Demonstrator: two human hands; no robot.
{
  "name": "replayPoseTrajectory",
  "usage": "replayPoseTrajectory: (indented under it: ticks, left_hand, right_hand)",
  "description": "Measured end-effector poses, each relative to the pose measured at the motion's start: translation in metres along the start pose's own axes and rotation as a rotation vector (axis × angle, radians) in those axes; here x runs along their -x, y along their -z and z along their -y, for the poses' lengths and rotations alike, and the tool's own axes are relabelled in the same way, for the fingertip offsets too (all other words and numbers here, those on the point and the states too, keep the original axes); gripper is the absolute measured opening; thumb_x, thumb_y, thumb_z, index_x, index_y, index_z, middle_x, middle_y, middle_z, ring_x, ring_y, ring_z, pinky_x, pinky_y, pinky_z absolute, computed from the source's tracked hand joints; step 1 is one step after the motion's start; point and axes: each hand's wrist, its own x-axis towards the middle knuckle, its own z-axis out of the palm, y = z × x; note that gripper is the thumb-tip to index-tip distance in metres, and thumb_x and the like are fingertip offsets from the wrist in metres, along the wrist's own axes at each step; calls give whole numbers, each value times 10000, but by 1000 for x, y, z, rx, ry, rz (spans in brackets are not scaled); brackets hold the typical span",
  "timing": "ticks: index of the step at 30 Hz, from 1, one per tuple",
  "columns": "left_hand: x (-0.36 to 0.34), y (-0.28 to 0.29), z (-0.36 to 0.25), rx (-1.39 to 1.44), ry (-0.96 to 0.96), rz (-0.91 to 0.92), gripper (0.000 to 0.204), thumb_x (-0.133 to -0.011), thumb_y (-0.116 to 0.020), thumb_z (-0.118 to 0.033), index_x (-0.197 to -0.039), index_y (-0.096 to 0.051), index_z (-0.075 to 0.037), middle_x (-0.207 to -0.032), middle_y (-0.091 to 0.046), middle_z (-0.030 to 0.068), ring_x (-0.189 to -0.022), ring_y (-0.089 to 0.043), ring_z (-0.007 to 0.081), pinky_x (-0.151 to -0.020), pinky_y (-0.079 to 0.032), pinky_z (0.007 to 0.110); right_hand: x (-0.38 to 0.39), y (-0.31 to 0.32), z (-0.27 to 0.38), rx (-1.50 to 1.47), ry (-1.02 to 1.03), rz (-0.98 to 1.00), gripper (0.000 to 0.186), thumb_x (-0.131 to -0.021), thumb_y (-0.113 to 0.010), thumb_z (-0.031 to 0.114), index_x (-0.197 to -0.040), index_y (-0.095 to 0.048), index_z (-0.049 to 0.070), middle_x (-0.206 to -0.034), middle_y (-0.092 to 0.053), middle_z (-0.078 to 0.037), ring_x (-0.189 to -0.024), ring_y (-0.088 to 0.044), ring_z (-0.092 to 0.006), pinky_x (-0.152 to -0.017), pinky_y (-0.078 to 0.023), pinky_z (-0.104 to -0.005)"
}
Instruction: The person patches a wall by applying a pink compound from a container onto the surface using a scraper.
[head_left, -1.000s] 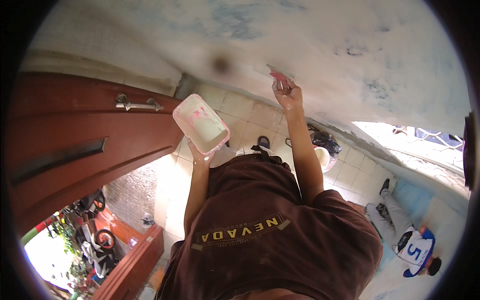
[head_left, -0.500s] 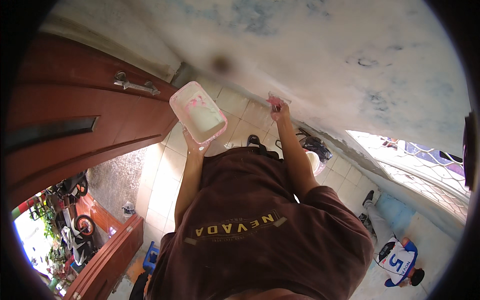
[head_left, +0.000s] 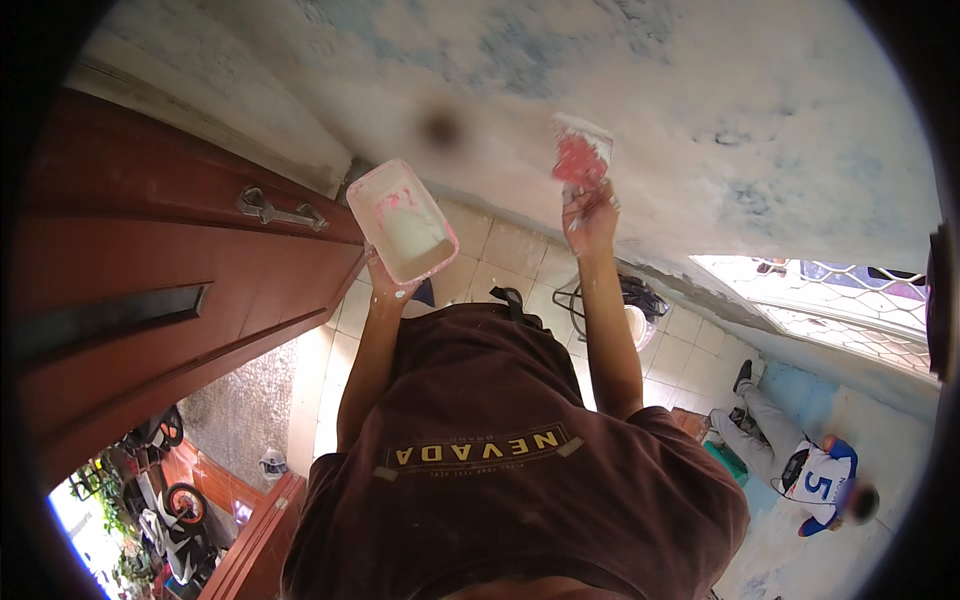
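Observation:
My left hand (head_left: pixel 388 276) supports a rectangular plastic tub (head_left: pixel 372 196) from below, near the door. White paste (head_left: pixel 412 232) lies inside it, with pink smears along the walls and rim. Farther right, my right hand (head_left: pixel 592 215) grips a wide putty knife (head_left: pixel 581 152) in front of the wall. Its broad blade is red-pink with white paste near the far edge; I cannot tell whether that edge touches the wall. The wall (head_left: pixel 660 110) is whitish with bluish blotches. White flecks mark the fingers of my right hand.
At left is a brown-red door (head_left: pixel 140 235) with a metal handle (head_left: pixel 285 210). A white bucket (head_left: pixel 636 325) and a dark bag (head_left: pixel 645 297) sit on the tiled floor by my right arm. Farther right are a grilled window (head_left: pixel 830 300) and another person (head_left: pixel 812 480). Motorcycles (head_left: pixel 185 515) stand outside.
My right hand has raised the putty knife from low by the wall's base to higher up, slightly right. The tub has barely shifted. The other person has changed posture a little.

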Motion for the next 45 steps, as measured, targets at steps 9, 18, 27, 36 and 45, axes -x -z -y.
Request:
replayPoseTrajectory:
  ticks: [9,18,27,36,45]
  left_hand:
    - [11,54,-82,-1045,-224,92,471,-1015,-473,-380,-1368,-520,-73,-1306,-628,110,-1173,-624,339,-1051,-491,497]
    - [-1,88,-133,-23,208,62,561,-1020,-437,-455,-1480,-427,-135,-1435,-529,145,-1326,-500,398,-1013,-485,613]
    - [-4,83,-126,-108,288,-103,419,-1013,-497,-371,-1327,-568,-102,-1261,-657,85,-1093,-670,281,-970,-538,477]
    - [6,89,-142,-254,152,17,678,-971,-523,-539,-1485,-416,-112,-1477,-470,187,-1345,-449,431,-1114,-401,611]
    - [-19,9,-47,-76,150,151,520,-1006,-513,-398,-1425,-479,-92,-1357,-589,126,-1245,-591,328,-1036,-512,556]
  right_hand:
    - [-103,170,-127,89,-215,-436,292,-958,-433,0,-1175,-599,-102,-1188,-680,-216,-995,-688,-280,-765,-623,-270]
    - [-54,-14,-55,29,188,-207,254,-891,-506,-32,-1129,-581,-72,-1176,-680,-209,-1085,-679,-290,-949,-583,-338]
    - [-24,111,-82,-164,90,-296,68,-885,-600,24,-935,-647,18,-940,-706,-87,-838,-684,-223,-820,-582,-382]
    - [-116,213,-102,-137,101,-554,105,-857,-569,-18,-942,-601,33,-946,-675,-86,-733,-618,-149,-584,-526,-215]
    - [22,-5,40,-127,299,-143,223,-914,-594,14,-1135,-595,-17,-1117,-691,-157,-942,-668,-228,-780,-563,-326]
